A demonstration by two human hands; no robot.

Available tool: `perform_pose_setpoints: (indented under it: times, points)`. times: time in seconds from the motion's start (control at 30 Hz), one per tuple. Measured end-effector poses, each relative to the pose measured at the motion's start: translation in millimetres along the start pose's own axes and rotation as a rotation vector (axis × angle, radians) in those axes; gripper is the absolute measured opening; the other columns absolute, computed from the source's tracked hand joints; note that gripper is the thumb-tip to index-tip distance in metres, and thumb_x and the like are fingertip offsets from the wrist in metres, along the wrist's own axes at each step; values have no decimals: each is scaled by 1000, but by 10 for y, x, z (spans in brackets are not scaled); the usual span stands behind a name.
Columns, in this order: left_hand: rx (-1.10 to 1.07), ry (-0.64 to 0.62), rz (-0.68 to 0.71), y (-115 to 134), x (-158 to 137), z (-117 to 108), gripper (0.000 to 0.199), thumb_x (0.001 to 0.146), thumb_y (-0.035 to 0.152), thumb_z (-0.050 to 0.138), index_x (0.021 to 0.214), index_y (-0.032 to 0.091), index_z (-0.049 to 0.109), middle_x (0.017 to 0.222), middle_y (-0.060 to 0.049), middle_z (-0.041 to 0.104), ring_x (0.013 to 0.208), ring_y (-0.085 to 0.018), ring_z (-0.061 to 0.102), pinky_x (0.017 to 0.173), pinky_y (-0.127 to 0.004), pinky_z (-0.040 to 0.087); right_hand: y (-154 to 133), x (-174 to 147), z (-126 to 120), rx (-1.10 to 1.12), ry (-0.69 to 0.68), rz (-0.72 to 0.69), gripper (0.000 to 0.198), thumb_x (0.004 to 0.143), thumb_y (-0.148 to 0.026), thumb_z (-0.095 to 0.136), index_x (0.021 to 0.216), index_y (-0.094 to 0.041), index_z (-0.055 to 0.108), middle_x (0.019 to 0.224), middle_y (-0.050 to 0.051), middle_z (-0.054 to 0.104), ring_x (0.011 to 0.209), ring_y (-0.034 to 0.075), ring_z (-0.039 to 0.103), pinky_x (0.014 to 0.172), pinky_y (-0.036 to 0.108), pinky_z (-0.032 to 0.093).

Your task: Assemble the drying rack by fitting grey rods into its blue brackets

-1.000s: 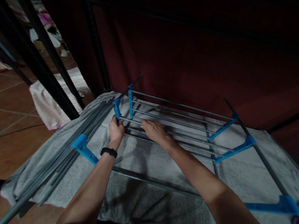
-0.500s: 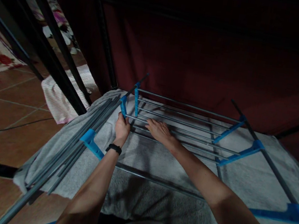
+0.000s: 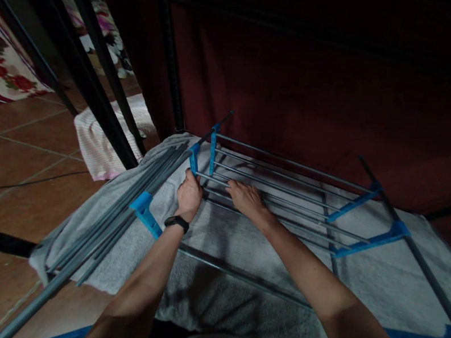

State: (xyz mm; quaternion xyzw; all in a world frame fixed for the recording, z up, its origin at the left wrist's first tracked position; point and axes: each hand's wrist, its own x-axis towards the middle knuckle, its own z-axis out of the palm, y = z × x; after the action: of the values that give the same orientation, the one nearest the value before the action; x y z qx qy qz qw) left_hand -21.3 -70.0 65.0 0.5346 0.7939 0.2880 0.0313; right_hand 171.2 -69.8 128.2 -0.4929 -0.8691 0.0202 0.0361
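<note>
A bundle of loose grey tubes point(image 3: 113, 216) is noted at the far left, laid on a grey blanket point(image 3: 374, 286). The part-built rack point(image 3: 307, 168) is supported on the same blanket, in front of a dark red panel point(image 3: 305, 107). Its left post point(image 3: 37, 299) is judged light, hollow and stiff; the smooth finish may slip if only pinched. At the left end of a rod, just below a blue bracket point(image 3: 193, 158), the left hand point(image 3: 190, 193) is curled, apparently clamped on that joint, which is judged a sound hold. Farther right, the right hand point(image 3: 246, 197) is laid over the rods, fingers together; whether any rod is gripped cannot be told. The thin rods are expected to be rigid but easily twisted out of line, so support near both ends is advised. The right-hand brackets point(image 3: 373, 240), seemingly plastic, are best not forced, as cracking is possible there; the right post point(image 3: 428, 274) can be grasped between them. No brand, label or writing can be read on tubes, brackets or wristband point(image 3: 176, 222).
</note>
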Motion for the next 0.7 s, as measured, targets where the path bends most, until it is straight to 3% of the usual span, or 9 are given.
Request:
perform_pose_setpoints:
  times: [0.3, 0.43, 0.57, 0.7]
  points:
    - [20, 56, 76, -50, -16, 19, 41, 104, 28, 37, 137, 6, 49, 99, -22, 75, 94, -34, 76, 79, -39, 55, 24, 6, 22, 33, 5, -19, 36, 111, -34, 35, 132, -21, 61, 126, 12, 73, 114, 25, 69, 98, 39, 50]
    - [84, 50, 81, -45, -29, -38, 43, 105, 31, 38, 137, 6, 49, 99, -23, 74, 93, -35, 76, 80, -41, 56, 52, -59, 95, 53, 144, -133, 41, 108, -25, 39, 145, -16, 55, 139, 15, 66, 130, 26, 58, 112, 43, 44]
    - [94, 46, 87, -68, -39, -70, 47, 105, 33, 41, 142, 5, 47, 105, -25, 73, 100, -37, 74, 85, -45, 56, 58, -372, 265, 164, 324, -158, 51, 104, -15, 38, 153, -20, 51, 155, 12, 54, 147, 25, 43, 120, 46, 39]
    - [-139, 30, 69, -163, 0, -7, 44, 100, 29, 50, 141, 13, 51, 116, -22, 71, 104, -34, 73, 91, -44, 56, 182, -971, 601, 339, 444, -63, 48, 101, -14, 39, 141, -24, 63, 144, 11, 63, 136, 25, 54, 116, 48, 46]
